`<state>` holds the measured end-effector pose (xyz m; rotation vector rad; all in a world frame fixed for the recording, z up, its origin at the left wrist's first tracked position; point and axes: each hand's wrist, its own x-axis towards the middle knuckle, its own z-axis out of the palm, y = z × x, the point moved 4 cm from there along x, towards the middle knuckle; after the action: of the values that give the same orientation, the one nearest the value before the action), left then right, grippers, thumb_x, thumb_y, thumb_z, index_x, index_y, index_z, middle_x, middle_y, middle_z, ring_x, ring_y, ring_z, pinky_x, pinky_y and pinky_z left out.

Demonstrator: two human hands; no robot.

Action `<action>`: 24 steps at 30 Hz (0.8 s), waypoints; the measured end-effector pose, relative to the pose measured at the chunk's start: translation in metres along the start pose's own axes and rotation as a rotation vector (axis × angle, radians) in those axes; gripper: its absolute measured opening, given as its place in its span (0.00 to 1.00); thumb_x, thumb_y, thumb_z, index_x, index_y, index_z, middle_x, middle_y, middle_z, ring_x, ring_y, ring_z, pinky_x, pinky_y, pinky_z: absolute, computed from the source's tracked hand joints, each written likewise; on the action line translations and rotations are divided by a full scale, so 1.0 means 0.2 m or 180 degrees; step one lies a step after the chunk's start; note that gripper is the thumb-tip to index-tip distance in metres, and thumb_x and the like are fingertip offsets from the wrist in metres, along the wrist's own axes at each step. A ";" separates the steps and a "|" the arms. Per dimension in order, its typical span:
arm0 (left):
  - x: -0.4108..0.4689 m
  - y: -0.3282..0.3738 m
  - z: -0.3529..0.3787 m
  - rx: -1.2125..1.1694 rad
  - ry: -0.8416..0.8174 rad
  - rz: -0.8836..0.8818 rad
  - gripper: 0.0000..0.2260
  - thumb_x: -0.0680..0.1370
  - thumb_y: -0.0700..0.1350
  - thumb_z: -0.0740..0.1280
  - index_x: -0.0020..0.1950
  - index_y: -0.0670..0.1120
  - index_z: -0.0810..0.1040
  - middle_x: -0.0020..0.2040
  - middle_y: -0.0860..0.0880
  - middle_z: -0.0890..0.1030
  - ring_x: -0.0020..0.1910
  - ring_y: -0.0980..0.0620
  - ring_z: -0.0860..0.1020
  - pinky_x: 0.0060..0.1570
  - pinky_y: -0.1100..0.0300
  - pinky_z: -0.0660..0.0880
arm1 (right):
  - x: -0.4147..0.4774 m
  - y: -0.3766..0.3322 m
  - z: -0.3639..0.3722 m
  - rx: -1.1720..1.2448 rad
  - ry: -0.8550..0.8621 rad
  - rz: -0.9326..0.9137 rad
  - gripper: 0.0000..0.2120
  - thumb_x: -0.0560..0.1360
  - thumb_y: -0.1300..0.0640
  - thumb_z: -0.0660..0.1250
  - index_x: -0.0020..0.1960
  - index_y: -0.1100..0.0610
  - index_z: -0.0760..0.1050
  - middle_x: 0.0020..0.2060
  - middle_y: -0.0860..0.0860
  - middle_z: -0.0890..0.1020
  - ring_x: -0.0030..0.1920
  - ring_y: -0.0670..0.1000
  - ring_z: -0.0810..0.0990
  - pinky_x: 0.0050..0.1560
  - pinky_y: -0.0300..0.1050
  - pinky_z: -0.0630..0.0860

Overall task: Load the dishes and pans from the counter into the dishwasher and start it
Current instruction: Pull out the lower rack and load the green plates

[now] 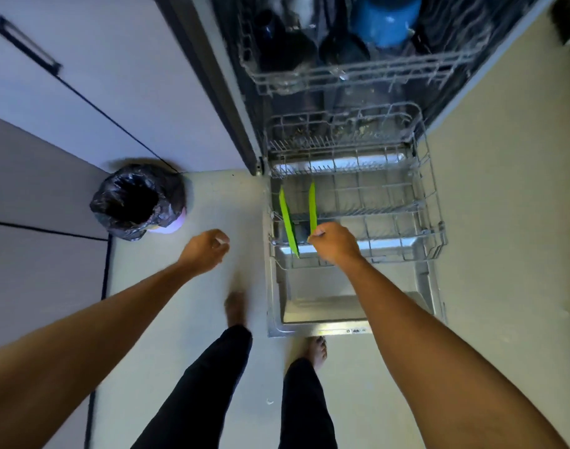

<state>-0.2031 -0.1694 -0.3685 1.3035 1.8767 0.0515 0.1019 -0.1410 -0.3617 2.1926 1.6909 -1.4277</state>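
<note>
Green plates, 2: thin, bright lime, on edge side by side at the left end of the lower rack (432, 202), frame centre; first plate (288, 222) leaning, second plate (312, 205) more upright. Racks, 2: lower, out over the open door (312, 306); upper rack (358, 72), top of frame, with 1 blue pot (385, 17). Hands, 2: right hand (337, 243) pinches the second plate's near rim; left hand (205, 249) loosely curled, holding nothing. Bin (137, 202), 1, black-lined, left
</note>
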 end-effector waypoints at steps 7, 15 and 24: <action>-0.29 -0.42 -0.74 -0.0365 0.0584 -0.0028 0.02 0.74 0.49 0.66 0.44 0.55 0.78 0.39 0.48 0.83 0.36 0.50 0.83 0.41 0.54 0.79 | -0.17 -0.88 0.13 -0.0601 -0.0079 -0.0640 0.07 0.74 0.52 0.65 0.39 0.51 0.78 0.44 0.55 0.84 0.49 0.58 0.83 0.50 0.47 0.78; -0.58 -0.99 -1.96 -0.0471 0.1856 0.0237 0.07 0.78 0.40 0.66 0.51 0.46 0.82 0.46 0.50 0.83 0.43 0.49 0.80 0.45 0.60 0.72 | -0.38 -2.35 0.49 -0.1360 -0.0167 -0.1715 0.07 0.75 0.51 0.67 0.50 0.47 0.81 0.49 0.50 0.85 0.52 0.55 0.81 0.51 0.45 0.76; -0.80 -1.50 -2.89 -0.0377 0.3258 0.0185 0.11 0.72 0.43 0.68 0.54 0.46 0.82 0.51 0.47 0.79 0.51 0.45 0.76 0.53 0.55 0.71 | -0.63 -3.63 0.83 -0.1384 -0.0032 -0.2761 0.06 0.75 0.56 0.65 0.48 0.47 0.79 0.50 0.51 0.84 0.51 0.56 0.81 0.54 0.47 0.77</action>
<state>-0.7833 -0.2028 -0.0332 1.3568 2.5905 1.0076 -0.5659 -0.0241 -0.0267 1.2531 2.7834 -0.9634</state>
